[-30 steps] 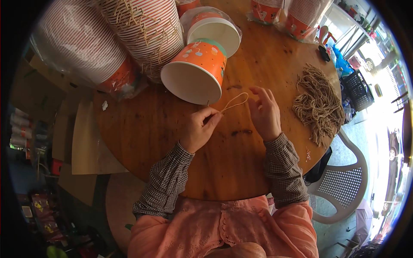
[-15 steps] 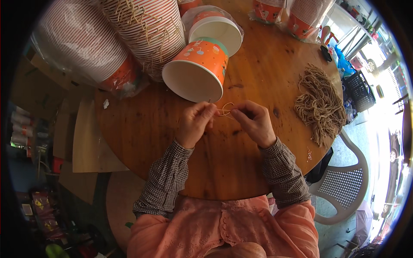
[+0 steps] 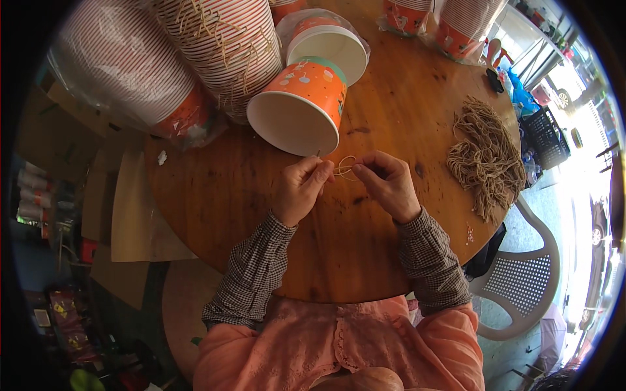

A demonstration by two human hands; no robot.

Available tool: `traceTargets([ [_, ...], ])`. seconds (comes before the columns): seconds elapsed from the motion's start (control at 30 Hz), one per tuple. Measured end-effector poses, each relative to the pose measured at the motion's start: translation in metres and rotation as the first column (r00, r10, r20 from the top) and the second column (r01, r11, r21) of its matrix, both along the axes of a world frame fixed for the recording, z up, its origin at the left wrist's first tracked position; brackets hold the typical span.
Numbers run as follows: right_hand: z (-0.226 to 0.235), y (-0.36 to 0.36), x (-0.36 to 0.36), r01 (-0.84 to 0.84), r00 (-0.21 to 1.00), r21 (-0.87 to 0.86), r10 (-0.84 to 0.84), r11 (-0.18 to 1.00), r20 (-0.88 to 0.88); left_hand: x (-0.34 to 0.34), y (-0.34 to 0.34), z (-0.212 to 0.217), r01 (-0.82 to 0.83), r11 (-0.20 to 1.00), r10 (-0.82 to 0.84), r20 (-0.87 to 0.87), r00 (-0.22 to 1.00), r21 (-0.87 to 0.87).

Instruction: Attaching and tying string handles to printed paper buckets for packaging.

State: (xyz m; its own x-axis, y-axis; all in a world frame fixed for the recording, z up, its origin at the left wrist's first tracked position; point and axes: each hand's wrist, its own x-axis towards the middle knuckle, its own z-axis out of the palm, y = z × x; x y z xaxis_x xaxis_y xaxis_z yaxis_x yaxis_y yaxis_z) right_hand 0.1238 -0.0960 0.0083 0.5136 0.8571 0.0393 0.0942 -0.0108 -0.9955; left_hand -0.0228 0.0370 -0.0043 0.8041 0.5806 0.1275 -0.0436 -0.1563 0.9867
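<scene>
A thin tan string (image 3: 345, 167) is stretched in a small loop between my hands, just in front of an orange paper bucket (image 3: 292, 124) lying on its side, its white mouth toward me. My left hand (image 3: 301, 190) pinches one part of it, and a short end pokes up above the fingertips near the bucket's rim. Thumb and forefinger of my right hand (image 3: 389, 186) close on the loop's other side. Whether the string joins the bucket I cannot tell. At the right of the table lies a heap of similar strings (image 3: 484, 156).
Behind the lying bucket rests another bucket (image 3: 329, 55) in clear plastic. A tall nested stack with strings (image 3: 222, 58) and a plastic-wrapped stack (image 3: 130, 72) stand at the far left. More wrapped stacks (image 3: 456, 32) are at the far right. A grey chair (image 3: 518, 280) stands beside the round table (image 3: 339, 260).
Both hands stay close together with the string between them. The fingers and loop have shifted only very slightly.
</scene>
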Motion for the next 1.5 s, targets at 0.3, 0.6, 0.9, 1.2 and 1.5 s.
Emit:
traceTargets([
  [0.3, 0.011, 0.000, -0.005, -0.237, 0.934, -0.098, 0.199, 0.966, -0.297, 0.004, 0.000, -0.004, -0.070, 0.918, 0.023, 0.123, 0.992, 0.390],
  [0.6, -0.008, 0.003, -0.003, -0.083, 0.993, -0.046, 0.078, 0.995, -0.093, 0.005, -0.003, -0.003, -0.104, 0.898, 0.046, 0.144, 0.989, 0.428],
  [0.9, -0.008, 0.003, -0.008, 0.046, 0.985, 0.016, -0.048, 0.999, 0.166, 0.008, -0.007, -0.004, -0.131, 0.874, 0.069, 0.146, 0.987, 0.468],
  [1.2, 0.017, -0.002, 0.003, 0.107, 0.687, 0.300, -0.289, 0.948, 0.666, 0.012, 0.003, -0.017, -0.230, 0.881, 0.131, 0.254, 0.958, 0.414],
  [1.5, 0.016, 0.013, 0.005, -0.035, 0.863, 0.319, -0.133, 0.947, 0.488, 0.026, 0.013, -0.034, 0.130, 0.779, -0.098, -0.085, 0.992, 0.613],
])
